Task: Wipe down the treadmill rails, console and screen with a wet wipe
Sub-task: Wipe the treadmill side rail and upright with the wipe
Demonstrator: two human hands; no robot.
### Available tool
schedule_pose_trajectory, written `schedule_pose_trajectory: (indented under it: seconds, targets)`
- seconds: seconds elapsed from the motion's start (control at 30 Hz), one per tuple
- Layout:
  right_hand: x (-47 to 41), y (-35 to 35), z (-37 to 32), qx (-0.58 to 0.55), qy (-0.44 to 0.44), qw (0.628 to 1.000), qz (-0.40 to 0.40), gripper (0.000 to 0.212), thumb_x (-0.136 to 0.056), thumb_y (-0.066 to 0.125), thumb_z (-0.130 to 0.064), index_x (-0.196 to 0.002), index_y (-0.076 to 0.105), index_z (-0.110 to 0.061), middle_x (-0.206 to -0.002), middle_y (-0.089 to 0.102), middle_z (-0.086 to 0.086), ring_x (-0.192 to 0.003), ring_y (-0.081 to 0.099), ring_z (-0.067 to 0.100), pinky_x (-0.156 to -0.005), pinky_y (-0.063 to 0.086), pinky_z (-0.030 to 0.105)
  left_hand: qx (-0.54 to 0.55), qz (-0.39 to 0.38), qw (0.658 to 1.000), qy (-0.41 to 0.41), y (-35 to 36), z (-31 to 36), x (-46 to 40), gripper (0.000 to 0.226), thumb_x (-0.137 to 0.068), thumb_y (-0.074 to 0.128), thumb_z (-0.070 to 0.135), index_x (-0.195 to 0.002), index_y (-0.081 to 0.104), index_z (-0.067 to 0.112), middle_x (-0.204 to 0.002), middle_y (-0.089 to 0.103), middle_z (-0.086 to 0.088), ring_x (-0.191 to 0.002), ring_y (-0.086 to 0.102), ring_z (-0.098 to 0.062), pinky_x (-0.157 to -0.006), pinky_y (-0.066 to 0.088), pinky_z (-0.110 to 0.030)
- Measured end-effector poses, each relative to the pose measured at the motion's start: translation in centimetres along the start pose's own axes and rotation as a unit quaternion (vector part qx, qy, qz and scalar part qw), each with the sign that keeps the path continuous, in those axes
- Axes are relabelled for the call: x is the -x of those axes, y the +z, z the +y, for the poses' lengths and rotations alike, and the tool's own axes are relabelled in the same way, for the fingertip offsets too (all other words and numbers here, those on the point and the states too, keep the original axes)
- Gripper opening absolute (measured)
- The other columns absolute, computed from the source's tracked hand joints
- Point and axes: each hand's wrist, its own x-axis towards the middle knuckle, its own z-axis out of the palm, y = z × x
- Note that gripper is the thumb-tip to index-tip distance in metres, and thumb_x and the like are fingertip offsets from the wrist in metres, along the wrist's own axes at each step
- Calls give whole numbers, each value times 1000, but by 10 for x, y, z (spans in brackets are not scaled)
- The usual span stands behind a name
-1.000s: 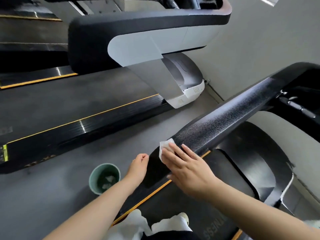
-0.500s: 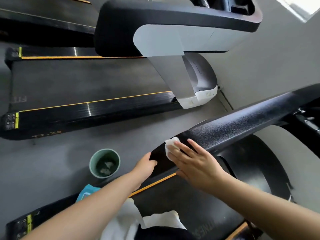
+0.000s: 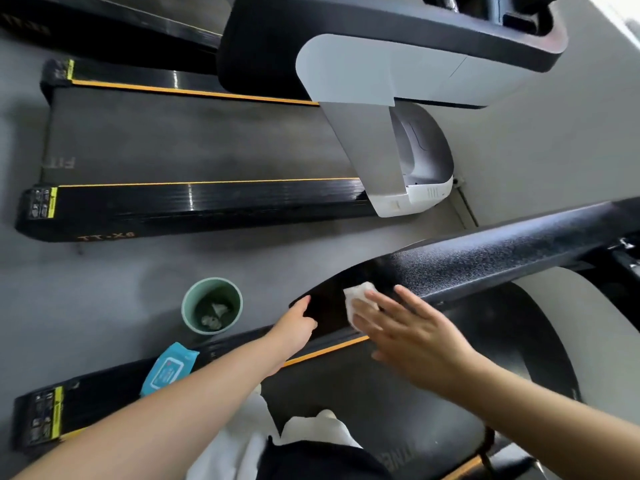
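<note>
— Where's the wipe [image 3: 360,299]?

— Flat on the near end of the black rail [image 3: 485,265], under the right hand [image 3: 412,336], whose fingers are straight and pressing it down.

— And the left hand [image 3: 298,327]?

— Its fingers curl round the rail's tip, steadying it, I'd say.

— Will the wipe behave?

— It looks thin, limp and damp. It'll probably bunch, so flat fingers spread over its middle suit better than a pinch.

1. The single head view looks forward and steeply down from the person's head.
2. It sits close over the treadmill rail [image 3: 467,268]; both forearms enter from the bottom edge.
3. The wide-angle lens bends straight edges and also takes in the neighbouring treadmill [image 3: 194,209] and the floor [image 3: 104,289].
</note>
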Motion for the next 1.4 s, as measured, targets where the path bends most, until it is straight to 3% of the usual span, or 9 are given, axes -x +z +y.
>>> schedule_pose_trajectory:
  seconds: [0.2, 0.47, 0.67, 0.8, 0.93, 1.07, 1.2, 1.33, 1.4]
  targets:
    - [-25, -12, 28, -30, 58, 998, 10, 52, -88, 34, -41, -127, 56, -15, -137, 54, 6, -127, 50, 28, -110, 22, 43, 5, 22, 1000, 11, 6, 0, 3, 61, -96, 38, 4, -149, 19, 27, -152, 28, -4, -135, 34, -24, -111, 32, -42]
    - [-10, 1, 28, 18, -83, 996, 31, 54, -87, 35, -38, -136, 47, -18, -143, 47, 3, -135, 39, 23, -112, 20, 42, 55, 71, 995, 38, 14, -7, 9, 57, -95, 38, 0, -146, 29, 23, -147, 36, -5, -130, 39, -23, -107, 37, -38]
    - [8, 2, 55, 28, -135, 990, 30, 51, -89, 35, -38, -134, 46, -16, -142, 48, 6, -134, 35, 26, -112, 20, 45, 68, 107, 990, 62, 25, -13, 13, 54, -94, 37, 0, -143, 36, 24, -139, 46, -5, -106, 53, -17, -79, 44, -22]
    - [-27, -4, 20, 90, -180, 979, -12, 58, -84, 54, -48, -129, 58, -11, -135, 55, 9, -129, 47, 32, -111, 17, 46, 113, 127, 983, 73, 30, -17, 13, 51, -93, 36, -4, -137, 44, 21, -141, 45, -5, -126, 45, -20, -102, 40, -30]
    - [-52, 8, -24, 190, -212, 955, -82, 69, -98, 36, -45, -148, 19, -1, -154, 20, 20, -142, 15, 39, -113, -11, 54, 133, 188, 969, 86, 36, -25, 28, 50, -92, 33, -7, -129, 49, 23, -136, 49, 0, -128, 44, -16, -109, 33, -32]
    - [-64, 11, -42, 218, -225, 945, -98, 68, -101, 28, -41, -150, 1, -1, -158, 3, 19, -144, 2, 40, -111, -13, 53, 154, 271, 938, 152, 50, -22, 54, 38, -96, 39, -1, -129, 53, 15, -125, 55, 3, -121, 48, -9, -96, 35, -17]
    - [-61, 2, -32, 189, -242, 945, -114, 62, -99, 36, -36, -150, 17, -7, -159, 7, 15, -146, 1, 35, -109, -17, 52, 243, 200, 933, 176, 65, -17, 58, 38, -101, 35, 14, -139, 42, 15, -136, 47, 4, -129, 41, -9, -111, 30, -29]
    - [-48, 2, -13, 63, -211, 974, -54, 51, -70, 73, -32, -117, 67, -13, -129, 60, 10, -122, 54, 26, -115, 12, 50, 263, 155, 937, 170, 75, -21, 55, 42, -102, 33, 28, -143, 34, 24, -146, 37, 5, -138, 30, -11, -116, 20, -32]
    - [-37, 7, -5, 20, -207, 978, -13, 41, -69, 69, -28, -107, 73, -15, -120, 65, 7, -115, 60, 24, -112, 19, 49, 209, 153, 950, 176, 78, -21, 56, 45, -101, 31, 34, -145, 29, 26, -148, 32, 7, -139, 25, -9, -111, 17, -21]
